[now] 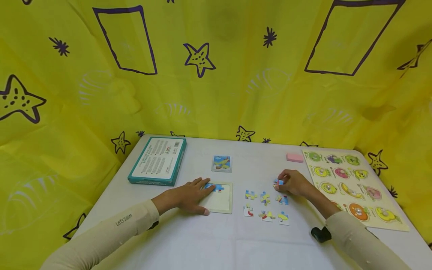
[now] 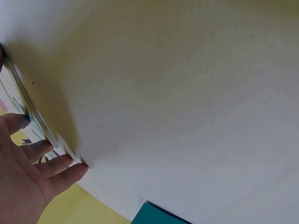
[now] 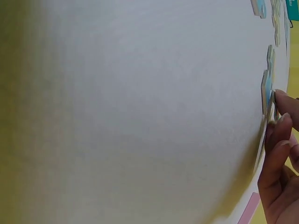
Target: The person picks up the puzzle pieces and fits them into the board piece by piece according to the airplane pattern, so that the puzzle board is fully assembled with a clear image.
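Note:
My left hand (image 1: pixel 193 195) rests with spread fingers on the left side of a shallow white puzzle tray (image 1: pixel 219 204). Joined blue pieces (image 1: pixel 219 188) lie along the tray's top edge, partly hidden by the fingers. In the left wrist view, the fingers (image 2: pixel 63 176) reach over the tray's edge (image 2: pixel 29 100). Between thumb and fingers, my right hand (image 1: pixel 295 182) pinches a small blue jigsaw piece (image 1: pixel 277 183) just above the table. Several loose jigsaw pieces (image 1: pixel 264 198) lie in two rows right of the tray, near that hand.
Behind the tray lies a small airplane picture puzzle (image 1: pixel 221 164). A teal box (image 1: pixel 156 161) stands at the back left. On the right are a pink block (image 1: pixel 294 157) and a fruit board (image 1: pixel 351 187). A yellow patterned curtain (image 1: pixel 222 93) hangs behind the white table (image 1: pixel 202 243).

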